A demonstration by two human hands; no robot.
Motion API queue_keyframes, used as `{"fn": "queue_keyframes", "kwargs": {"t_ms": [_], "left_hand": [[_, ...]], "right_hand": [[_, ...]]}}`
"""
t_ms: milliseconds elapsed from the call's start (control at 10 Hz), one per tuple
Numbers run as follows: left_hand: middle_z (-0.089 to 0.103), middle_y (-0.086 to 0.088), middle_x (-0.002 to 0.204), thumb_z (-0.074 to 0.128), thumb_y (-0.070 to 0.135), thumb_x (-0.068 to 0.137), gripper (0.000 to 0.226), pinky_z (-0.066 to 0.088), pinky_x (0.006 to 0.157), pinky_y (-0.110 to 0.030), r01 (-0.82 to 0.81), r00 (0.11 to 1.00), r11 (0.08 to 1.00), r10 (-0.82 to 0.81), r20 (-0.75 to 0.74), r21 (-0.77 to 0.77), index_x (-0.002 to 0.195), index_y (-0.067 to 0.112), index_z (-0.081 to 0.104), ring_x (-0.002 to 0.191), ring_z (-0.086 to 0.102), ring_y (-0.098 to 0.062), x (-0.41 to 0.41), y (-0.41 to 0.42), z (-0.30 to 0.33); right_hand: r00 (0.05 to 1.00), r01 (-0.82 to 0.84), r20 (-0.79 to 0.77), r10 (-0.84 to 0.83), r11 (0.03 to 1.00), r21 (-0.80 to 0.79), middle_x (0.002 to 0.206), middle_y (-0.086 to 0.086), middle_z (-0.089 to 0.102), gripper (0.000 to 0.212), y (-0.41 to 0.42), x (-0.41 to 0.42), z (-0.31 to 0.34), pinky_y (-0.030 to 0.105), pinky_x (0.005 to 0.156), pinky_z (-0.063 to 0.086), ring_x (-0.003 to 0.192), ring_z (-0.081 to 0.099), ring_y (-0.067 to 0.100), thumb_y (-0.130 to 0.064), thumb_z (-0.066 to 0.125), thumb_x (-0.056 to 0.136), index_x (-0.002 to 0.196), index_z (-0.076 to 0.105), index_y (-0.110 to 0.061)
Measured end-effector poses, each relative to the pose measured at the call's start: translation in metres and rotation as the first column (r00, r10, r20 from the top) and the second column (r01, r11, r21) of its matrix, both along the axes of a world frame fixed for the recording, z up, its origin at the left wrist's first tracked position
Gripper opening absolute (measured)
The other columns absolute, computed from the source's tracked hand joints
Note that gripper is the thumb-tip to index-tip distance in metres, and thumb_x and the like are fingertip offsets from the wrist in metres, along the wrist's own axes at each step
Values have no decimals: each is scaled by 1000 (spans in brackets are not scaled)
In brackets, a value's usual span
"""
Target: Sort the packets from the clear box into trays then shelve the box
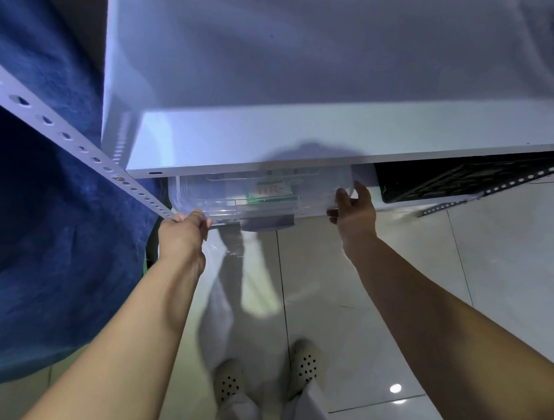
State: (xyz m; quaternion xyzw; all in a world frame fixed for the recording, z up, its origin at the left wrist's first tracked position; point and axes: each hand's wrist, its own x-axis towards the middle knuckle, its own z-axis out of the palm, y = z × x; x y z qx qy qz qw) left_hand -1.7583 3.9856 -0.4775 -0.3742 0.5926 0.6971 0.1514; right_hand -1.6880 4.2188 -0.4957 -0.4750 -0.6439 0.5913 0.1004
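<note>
The clear box (223, 193) sits on the lower shelf, mostly tucked under the white shelf board (297, 135) above it. Through its clear lid I see a green and white packet (273, 190) inside. My left hand (187, 229) is closed around the box's front left corner. My right hand (354, 210) holds the front right corner, thumb and fingers around the edge. Only the front part of the box shows; the rest is hidden under the board.
A perforated white shelf upright (56, 125) runs diagonally at the left, with blue cloth (39, 222) behind it. A black crate (453, 178) stands on the same lower shelf to the right of the box. Glossy floor tiles (401, 283) and my feet (268, 374) lie below.
</note>
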Motion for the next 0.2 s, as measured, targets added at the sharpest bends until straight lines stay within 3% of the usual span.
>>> {"fn": "queue_keyframes", "kwargs": {"t_ms": [100,200], "left_hand": [[55,-4,76,53,5,90,7,49,69,-24,70,991,996,-63,121,-57,95,7,49,66,57,-13,5,2,26],[51,-7,79,52,-1,88,17,50,71,-26,198,978,972,-189,83,-129,76,11,47,66,52,-14,21,6,50]], "right_hand": [[974,-87,211,82,996,13,105,12,63,54,4,10,20,41,88,52,91,63,28,-20,57,89,137,34,-8],[939,-207,299,172,974,89,106,14,65,35,6,35,46,38,82,52,91,63,28,-16,55,88,122,52,-10]]}}
